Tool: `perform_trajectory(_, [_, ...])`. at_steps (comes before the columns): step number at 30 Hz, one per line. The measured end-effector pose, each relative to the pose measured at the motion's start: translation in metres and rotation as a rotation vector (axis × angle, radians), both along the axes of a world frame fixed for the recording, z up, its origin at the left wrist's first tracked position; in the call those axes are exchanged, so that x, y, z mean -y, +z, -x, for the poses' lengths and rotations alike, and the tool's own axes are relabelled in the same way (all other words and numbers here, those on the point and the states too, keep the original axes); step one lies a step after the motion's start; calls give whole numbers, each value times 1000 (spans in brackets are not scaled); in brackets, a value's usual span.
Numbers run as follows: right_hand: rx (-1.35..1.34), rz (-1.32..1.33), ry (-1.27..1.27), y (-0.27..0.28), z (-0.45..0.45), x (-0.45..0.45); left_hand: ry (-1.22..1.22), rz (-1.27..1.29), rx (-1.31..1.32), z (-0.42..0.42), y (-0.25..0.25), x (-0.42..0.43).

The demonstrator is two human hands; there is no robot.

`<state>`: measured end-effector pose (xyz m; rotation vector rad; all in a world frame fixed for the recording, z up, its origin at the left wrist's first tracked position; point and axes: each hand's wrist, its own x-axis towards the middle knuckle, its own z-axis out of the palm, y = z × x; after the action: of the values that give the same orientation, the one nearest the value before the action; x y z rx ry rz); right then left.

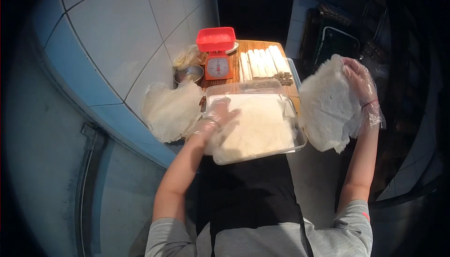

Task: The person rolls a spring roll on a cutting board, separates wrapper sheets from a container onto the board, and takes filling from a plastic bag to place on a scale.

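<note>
A clear plastic container (301, 141) at the near edge of the table holds a stack of thin, whitish wrapper sheets (262, 126). My left hand (219, 115), in a clear plastic glove, rests at the left side of the stack with its fingers spread. Raised to the right of the container, my gloved right hand (360, 81) grips a ragged wrapper sheet (328, 104) by its upper edge, and the sheet hangs down. Another wrapper sheet (171, 109) with torn edges lies left of the container, by my left forearm.
On the wooden table (255, 46) stands a red kitchen scale (218, 62). Several white rolls (262, 64) lie in a row behind the container. A metal bowl (189, 73) sits near the tiled wall (112, 32) on the left. A dark door (251, 8) is at the back.
</note>
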<state>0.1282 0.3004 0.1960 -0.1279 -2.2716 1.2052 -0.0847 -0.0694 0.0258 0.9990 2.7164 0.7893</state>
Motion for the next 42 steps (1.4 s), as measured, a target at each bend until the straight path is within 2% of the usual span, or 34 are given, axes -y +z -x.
perform_trajectory(3, [2, -137, -92, -5, -17, 15, 19, 161, -135, -17, -5, -31])
perform_trajectory(4, [-31, -34, -48, -8, -20, 17, -6, 168, -210, -17, -10, -41])
perform_trajectory(5, [-42, -61, -82, -8, -23, 21, -30, 173, -286, -15, -16, -48])
perform_trajectory(7, [-63, -114, -146, -6, -28, 27, -137, 25, -378, 4, -35, -66])
perform_trajectory(8, [-13, -61, -71, -8, -31, 22, -190, -52, -421, 15, -44, -75])
perform_trajectory(10, [77, 43, 79, -9, -39, 8, -263, 35, -351, 11, -24, -95])
perform_trajectory(14, [110, -179, -41, -10, -50, 11, -266, 112, -207, 12, -14, -139])
perform_trajectory(17, [84, -238, -101, -14, -58, 9, -416, 130, -292, 12, -2, -152])
perform_trajectory(20, [126, -256, -116, -15, -65, 2, -533, 114, -240, 16, 14, -157])
perform_trajectory(23, [138, -263, -110, -17, -64, -2, -543, 138, 224, 12, 58, -149])
perform_trajectory(25, [127, -231, -75, -19, -59, -3, -339, -171, 565, -2, 103, -123])
perform_trajectory(27, [92, -165, -29, -19, -52, -3, -175, -400, 779, 2, 114, -104])
perform_trajectory(29, [113, -165, -17, -13, -47, -1, -64, -544, 887, 10, 99, -84])
perform_trajectory(32, [144, -178, 35, 1, -38, 7, -63, -539, 1050, 45, 36, -48])
perform_trajectory(35, [175, -163, 84, 7, -13, 26, 197, -461, 1084, 36, 4, -31])
perform_trajectory(37, [170, -112, 123, 10, 9, 49, 120, -536, 1098, 30, -14, -27])
perform_trajectory(39, [190, -118, 410, 17, 35, 67, 81, -584, 1068, 32, -18, -27])
perform_trajectory(41, [137, 111, 655, 24, 50, 93, 88, -603, 1003, 33, -14, -27])
perform_trajectory(42, [146, 231, 668, 26, 57, 104, 130, -622, 973, 26, -2, -26])
